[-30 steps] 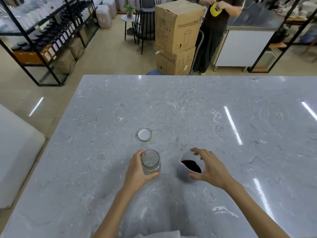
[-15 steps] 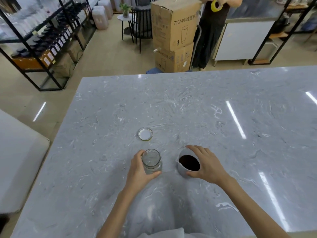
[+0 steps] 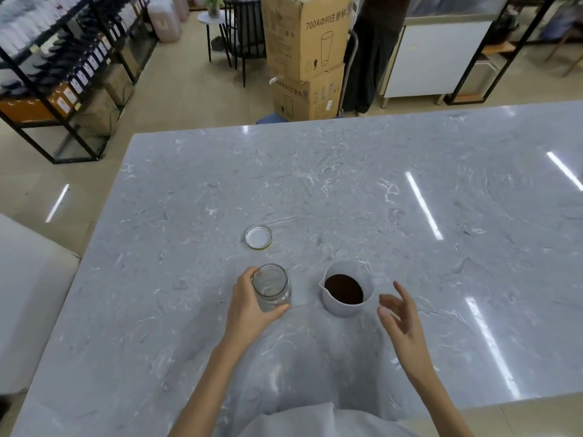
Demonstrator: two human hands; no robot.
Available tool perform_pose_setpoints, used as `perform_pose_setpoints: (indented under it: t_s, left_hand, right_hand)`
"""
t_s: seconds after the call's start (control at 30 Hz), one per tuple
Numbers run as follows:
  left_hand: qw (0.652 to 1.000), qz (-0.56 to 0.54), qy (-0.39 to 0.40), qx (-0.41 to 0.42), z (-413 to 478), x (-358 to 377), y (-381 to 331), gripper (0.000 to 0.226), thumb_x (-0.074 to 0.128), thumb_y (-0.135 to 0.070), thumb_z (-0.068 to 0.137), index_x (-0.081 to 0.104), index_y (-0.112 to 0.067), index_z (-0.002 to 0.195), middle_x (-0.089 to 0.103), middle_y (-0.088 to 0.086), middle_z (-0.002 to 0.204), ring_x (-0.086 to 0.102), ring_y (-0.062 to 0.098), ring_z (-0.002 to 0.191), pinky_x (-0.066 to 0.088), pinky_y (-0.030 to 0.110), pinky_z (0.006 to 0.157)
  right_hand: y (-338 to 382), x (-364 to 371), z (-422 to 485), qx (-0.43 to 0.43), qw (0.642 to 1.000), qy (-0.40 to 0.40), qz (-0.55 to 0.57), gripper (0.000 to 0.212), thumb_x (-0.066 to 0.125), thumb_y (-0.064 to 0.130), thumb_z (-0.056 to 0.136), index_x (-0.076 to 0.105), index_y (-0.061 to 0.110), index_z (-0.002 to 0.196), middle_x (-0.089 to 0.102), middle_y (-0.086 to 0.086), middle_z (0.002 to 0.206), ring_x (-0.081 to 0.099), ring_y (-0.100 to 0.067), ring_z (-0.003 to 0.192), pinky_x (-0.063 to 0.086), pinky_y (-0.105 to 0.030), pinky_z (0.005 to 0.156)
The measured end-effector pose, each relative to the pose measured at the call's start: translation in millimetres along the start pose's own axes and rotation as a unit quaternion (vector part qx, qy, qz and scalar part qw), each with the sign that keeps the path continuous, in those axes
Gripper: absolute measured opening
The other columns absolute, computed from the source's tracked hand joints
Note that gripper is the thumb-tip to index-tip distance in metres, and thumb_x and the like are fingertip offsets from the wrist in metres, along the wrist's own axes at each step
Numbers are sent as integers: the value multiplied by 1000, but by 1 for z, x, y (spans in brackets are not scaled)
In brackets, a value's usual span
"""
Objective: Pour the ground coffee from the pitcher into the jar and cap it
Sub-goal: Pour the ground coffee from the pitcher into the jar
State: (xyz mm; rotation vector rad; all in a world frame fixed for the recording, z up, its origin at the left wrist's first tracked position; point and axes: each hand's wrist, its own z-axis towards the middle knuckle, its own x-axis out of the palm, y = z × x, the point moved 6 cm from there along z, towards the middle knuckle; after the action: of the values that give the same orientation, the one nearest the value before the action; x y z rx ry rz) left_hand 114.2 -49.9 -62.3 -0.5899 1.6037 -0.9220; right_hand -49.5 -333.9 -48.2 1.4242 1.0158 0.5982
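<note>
An empty clear glass jar (image 3: 272, 287) stands upright on the grey marble table (image 3: 347, 190), and my left hand (image 3: 249, 305) is wrapped around its left side. To its right sits a white pitcher (image 3: 346, 290) with dark ground coffee inside, its spout facing left. My right hand (image 3: 402, 316) hovers just right of the pitcher, fingers spread, touching nothing. The jar's round lid (image 3: 259, 236) lies upside down on the table behind the jar.
Beyond the table's far edge stand stacked cardboard boxes (image 3: 304, 55), a person in dark clothes (image 3: 373, 52), a black chair (image 3: 244, 33) and black shelving (image 3: 63, 74) at the left. A white cabinet (image 3: 435, 58) is at the back right.
My right hand has come off the pitcher's rim and moved to its right with the fingers spread. The left hand stays on the jar. The camera has tilted down.
</note>
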Motion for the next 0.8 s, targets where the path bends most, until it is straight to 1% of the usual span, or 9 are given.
perform_pose_setpoints:
  t_s: [0.13,0.23,0.3,0.37,0.43,0.5,0.6,0.7,0.8]
  left_hand:
    - [1000,5,6,-10,0,-1,-1,101,93,-49,58,28,-42,135,39,-16,125,43,8,119,37,26,95]
    - [1000,5,10,-16,-1,-2,-3,101,91,-52,58,29,-39,136,39,-16,128,43,8,122,37,26,96]
    - [1000,2,14,-19,-2,-2,-6,101,87,-59,55,28,-40,135,38,-17,128,43,8,122,37,25,97]
    - [1000,6,17,-21,-3,-3,-8,100,81,-66,53,26,-44,134,36,-22,125,42,7,121,37,26,96]
    - [1000,12,19,-19,-3,-3,-9,100,81,-66,53,25,-46,133,33,-26,123,42,6,121,37,26,96]
    - [1000,16,19,-14,-4,-4,-9,99,80,-67,52,25,-47,133,34,-23,124,42,6,121,36,24,96]
    - [1000,18,19,-10,-4,-5,-11,96,79,-68,52,25,-51,129,34,-29,122,42,6,121,36,24,96]
    - [1000,20,18,-10,-4,-6,-12,97,85,-61,56,20,-52,128,27,-40,124,42,6,121,36,24,95]
    - [1000,22,10,-10,-6,-7,-12,99,92,-49,61,26,-41,135,32,-32,124,43,8,124,37,24,96]
  right_hand:
    - [-10,26,2,18,998,62,8,87,72,52,82,18,54,150,47,8,149,48,-9,135,38,-42,115]
    - [-14,33,13,24,996,90,2,108,78,65,68,8,60,149,40,24,152,42,3,137,35,-30,109]
    - [-17,37,18,20,993,118,2,115,83,60,66,3,60,149,35,30,154,36,8,139,32,-24,109]
    - [-16,41,23,11,990,142,2,122,87,50,66,-1,58,150,25,25,160,29,6,144,31,-17,112]
    - [-14,45,28,1,987,163,0,125,88,32,70,-5,56,151,18,25,162,24,5,146,30,-8,110]
    - [-10,47,34,-11,986,167,-8,126,86,18,73,-7,50,153,15,37,158,24,10,145,30,-3,106]
    - [-4,49,45,-30,987,159,-26,123,85,19,74,-5,39,156,13,50,150,22,19,140,28,3,101]
    - [2,52,54,-53,985,160,-38,114,86,30,71,9,41,154,20,40,153,26,11,142,29,-1,104]
    - [1,55,59,-62,986,152,-33,107,90,32,66,19,41,146,24,22,156,31,-2,144,35,-8,107]
